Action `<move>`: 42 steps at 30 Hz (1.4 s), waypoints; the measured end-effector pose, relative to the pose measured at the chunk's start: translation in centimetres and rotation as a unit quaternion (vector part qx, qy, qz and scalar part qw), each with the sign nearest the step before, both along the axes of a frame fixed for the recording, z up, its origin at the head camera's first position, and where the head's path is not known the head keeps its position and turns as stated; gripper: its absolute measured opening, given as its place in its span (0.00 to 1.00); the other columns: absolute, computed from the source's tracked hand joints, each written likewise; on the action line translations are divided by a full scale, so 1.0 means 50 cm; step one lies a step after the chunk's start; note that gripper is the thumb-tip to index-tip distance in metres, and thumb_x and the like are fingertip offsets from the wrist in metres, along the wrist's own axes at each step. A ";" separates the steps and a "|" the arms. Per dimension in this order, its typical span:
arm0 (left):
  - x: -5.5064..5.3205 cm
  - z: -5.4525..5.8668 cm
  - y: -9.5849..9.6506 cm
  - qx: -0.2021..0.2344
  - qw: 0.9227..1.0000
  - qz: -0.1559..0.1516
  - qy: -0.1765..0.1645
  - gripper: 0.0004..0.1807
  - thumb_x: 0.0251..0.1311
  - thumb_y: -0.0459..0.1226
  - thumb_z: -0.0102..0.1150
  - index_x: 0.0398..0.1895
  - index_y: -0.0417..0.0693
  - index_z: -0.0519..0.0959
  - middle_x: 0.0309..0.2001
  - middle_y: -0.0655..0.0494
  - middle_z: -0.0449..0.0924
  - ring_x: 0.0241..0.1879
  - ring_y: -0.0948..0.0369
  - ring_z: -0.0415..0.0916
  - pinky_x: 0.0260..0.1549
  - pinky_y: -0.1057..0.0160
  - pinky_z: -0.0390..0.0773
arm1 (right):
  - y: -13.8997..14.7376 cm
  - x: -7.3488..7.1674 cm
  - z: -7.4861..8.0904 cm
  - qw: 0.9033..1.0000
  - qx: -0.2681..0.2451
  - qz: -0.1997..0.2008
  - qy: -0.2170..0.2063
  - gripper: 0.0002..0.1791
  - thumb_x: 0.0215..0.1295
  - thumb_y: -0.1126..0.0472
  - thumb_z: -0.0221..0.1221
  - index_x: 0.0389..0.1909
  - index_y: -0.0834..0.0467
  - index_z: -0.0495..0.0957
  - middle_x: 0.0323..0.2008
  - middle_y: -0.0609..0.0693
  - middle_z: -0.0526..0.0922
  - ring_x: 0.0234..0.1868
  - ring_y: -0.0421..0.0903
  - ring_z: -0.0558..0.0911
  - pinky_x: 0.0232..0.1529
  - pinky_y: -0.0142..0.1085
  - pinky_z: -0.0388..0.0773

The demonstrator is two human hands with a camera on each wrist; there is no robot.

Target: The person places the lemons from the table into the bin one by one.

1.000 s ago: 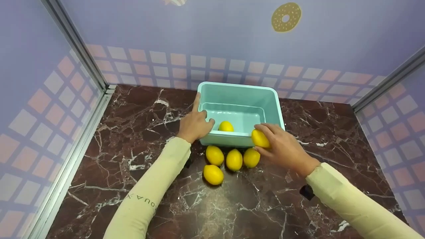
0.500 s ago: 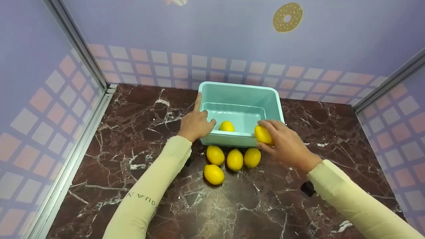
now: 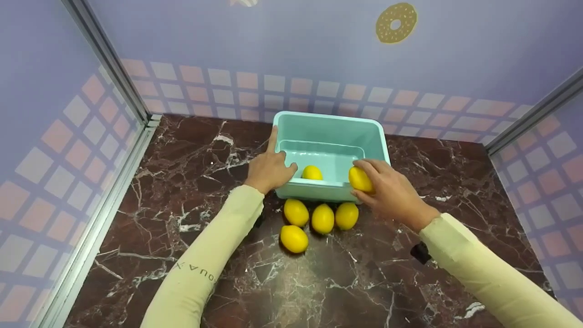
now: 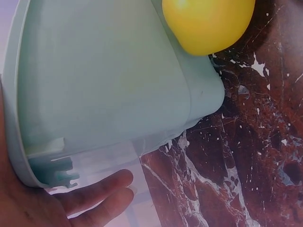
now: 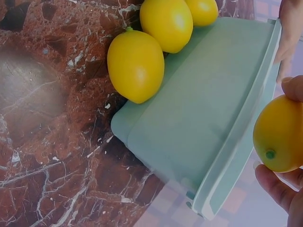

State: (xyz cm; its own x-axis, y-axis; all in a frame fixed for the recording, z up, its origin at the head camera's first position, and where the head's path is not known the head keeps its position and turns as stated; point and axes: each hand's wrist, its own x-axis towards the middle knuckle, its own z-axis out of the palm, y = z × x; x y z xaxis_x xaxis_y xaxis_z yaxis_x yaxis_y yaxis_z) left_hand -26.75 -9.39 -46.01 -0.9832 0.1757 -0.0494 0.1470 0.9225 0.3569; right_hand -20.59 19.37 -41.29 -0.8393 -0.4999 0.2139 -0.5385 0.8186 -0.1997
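In the head view, my right hand (image 3: 394, 193) holds a lemon (image 3: 360, 179) at the front right rim of the mint-green plastic bin (image 3: 337, 184). The right wrist view shows the held lemon (image 5: 279, 135) beside the rim, pinched between thumb and fingertips. My left hand (image 3: 269, 169) grips the bin's front left corner, its index finger along the left rim and thumb over the front. Two fingers (image 4: 102, 189) of it show outside the wall in the left wrist view. Inside the bin, near the front wall, lies one lemon (image 3: 312, 172).
Several lemons lie before the bin: three in a row, at left (image 3: 296, 212), middle (image 3: 323, 219) and right, plus one lemon (image 3: 294, 238) nearer me. The dark red marbled tabletop (image 3: 346, 287) is enclosed by purple panels (image 3: 319, 45) with metal corner frames.
My right hand has moved slightly forward with the lemon, which now sits higher against the front right rim. The left hand and the loose lemons stay as they were.
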 end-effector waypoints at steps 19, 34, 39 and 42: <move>0.000 0.000 0.000 -0.001 1.000 0.001 -0.002 0.33 0.65 0.57 0.41 0.61 0.43 0.75 0.79 0.56 0.23 0.28 0.52 0.76 0.30 0.53 0.77 | -0.005 -0.020 0.001 1.000 -0.001 -0.013 -0.021 0.35 0.61 0.43 0.62 0.67 0.51 0.65 0.63 0.55 0.71 0.53 0.56 0.78 0.50 0.54 0.78; 0.003 -0.004 -0.001 0.017 1.000 -0.007 0.024 0.31 0.64 0.55 0.43 0.57 0.43 0.78 0.79 0.54 0.27 0.20 0.56 0.72 0.20 0.59 0.68 | -0.005 -0.033 0.000 1.000 0.006 -0.004 -0.011 0.35 0.62 0.43 0.61 0.67 0.51 0.65 0.63 0.55 0.72 0.56 0.55 0.77 0.50 0.54 0.78; 0.002 -0.008 0.000 0.018 0.999 -0.003 0.028 0.30 0.64 0.55 0.42 0.55 0.43 0.79 0.79 0.54 0.27 0.21 0.55 0.72 0.20 0.59 0.69 | -0.006 -0.035 0.001 1.000 0.006 -0.003 -0.013 0.35 0.62 0.43 0.62 0.67 0.51 0.66 0.64 0.56 0.71 0.57 0.56 0.76 0.51 0.55 0.77; 0.001 -0.008 0.000 0.017 0.999 0.000 0.029 0.30 0.64 0.55 0.42 0.55 0.43 0.80 0.79 0.54 0.27 0.22 0.55 0.73 0.21 0.58 0.71 | -0.007 -0.038 0.000 1.000 0.003 -0.001 -0.011 0.35 0.62 0.43 0.62 0.67 0.52 0.66 0.64 0.56 0.71 0.57 0.56 0.76 0.52 0.54 0.77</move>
State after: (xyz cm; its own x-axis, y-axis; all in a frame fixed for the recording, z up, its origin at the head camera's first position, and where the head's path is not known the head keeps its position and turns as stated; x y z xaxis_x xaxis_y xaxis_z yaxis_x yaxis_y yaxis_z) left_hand -26.68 -9.37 -46.43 -0.9841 0.1771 0.0129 0.1687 0.9095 0.3799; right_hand -22.48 19.03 -41.28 -0.8447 -0.4998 0.1918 -0.5325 0.8210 -0.2058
